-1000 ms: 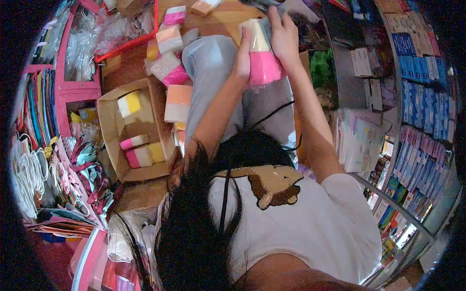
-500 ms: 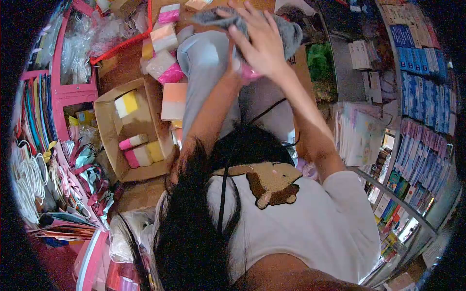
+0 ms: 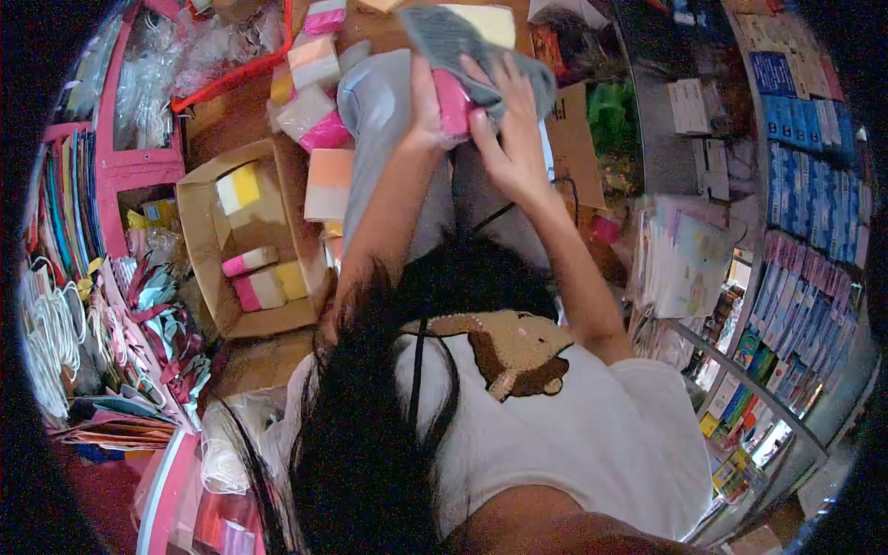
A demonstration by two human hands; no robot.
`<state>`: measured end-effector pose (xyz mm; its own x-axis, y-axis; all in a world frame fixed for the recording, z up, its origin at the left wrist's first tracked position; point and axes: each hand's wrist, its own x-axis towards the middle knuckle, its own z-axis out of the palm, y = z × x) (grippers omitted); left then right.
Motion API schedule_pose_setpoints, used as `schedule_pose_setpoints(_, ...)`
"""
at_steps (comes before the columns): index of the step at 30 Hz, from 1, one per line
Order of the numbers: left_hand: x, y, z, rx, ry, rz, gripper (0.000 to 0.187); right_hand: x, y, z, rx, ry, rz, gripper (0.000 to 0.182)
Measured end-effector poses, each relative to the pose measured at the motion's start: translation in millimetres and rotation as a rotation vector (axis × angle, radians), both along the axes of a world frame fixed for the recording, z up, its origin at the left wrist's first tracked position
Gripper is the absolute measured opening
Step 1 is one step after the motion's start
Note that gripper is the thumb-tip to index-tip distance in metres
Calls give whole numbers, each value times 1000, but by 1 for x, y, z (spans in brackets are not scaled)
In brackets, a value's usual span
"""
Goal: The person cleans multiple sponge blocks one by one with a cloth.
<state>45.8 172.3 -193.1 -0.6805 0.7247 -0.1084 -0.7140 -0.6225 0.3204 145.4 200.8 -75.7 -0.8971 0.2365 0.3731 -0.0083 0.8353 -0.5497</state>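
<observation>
My left hand (image 3: pixel 425 100) is wrapped round the side of a bright pink block (image 3: pixel 452 104) above my lap. A grey cloth (image 3: pixel 444 37) lies over part of the block, and my right hand (image 3: pixel 516 120) grips the cloth against it. Behind the cloth shows a pale yellow piece (image 3: pixel 490 24). Left of my knee are wrapped two-tone blocks: a peach and white one (image 3: pixel 329 185), another peach and white one (image 3: pixel 314 63) and a pink and white one (image 3: pixel 313 120).
An open cardboard box (image 3: pixel 208 277) on the left holds several coloured blocks. A red-rimmed basket (image 3: pixel 231 85) of plastic bags stands beyond it. Shelves of boxed goods (image 3: pixel 814 194) line the right, near clear-wrapped packets (image 3: pixel 689 259). Gift bags (image 3: pixel 148 324) are at the left.
The cloth has shifted and uncovered the pink block and the pale yellow piece. My right hand has moved down and right, and its fingers have bent. My left hand now shows beside the block.
</observation>
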Motion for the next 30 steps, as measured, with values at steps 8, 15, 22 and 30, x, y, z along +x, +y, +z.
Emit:
schedule_pose_setpoints(8, 2, -13, 80, -194, 24, 23, 68, -86, 50, 22, -215, -218, -50, 39)
schedule_pose_setpoints(15, -11, -19, 68, 279, -67, 206, 61, -28, 21, -10, -593, -83, -107, 41)
schedule_pose_setpoints(22, -5, -21, 63, 257, -53, 112, 64, -30, -28, 23, 257, -67, 140, 40)
schedule_pose_setpoints(30, 6, -13, 81, 133, 15, 140, 65, -111, 33, 27, 278, -241, 53, 40)
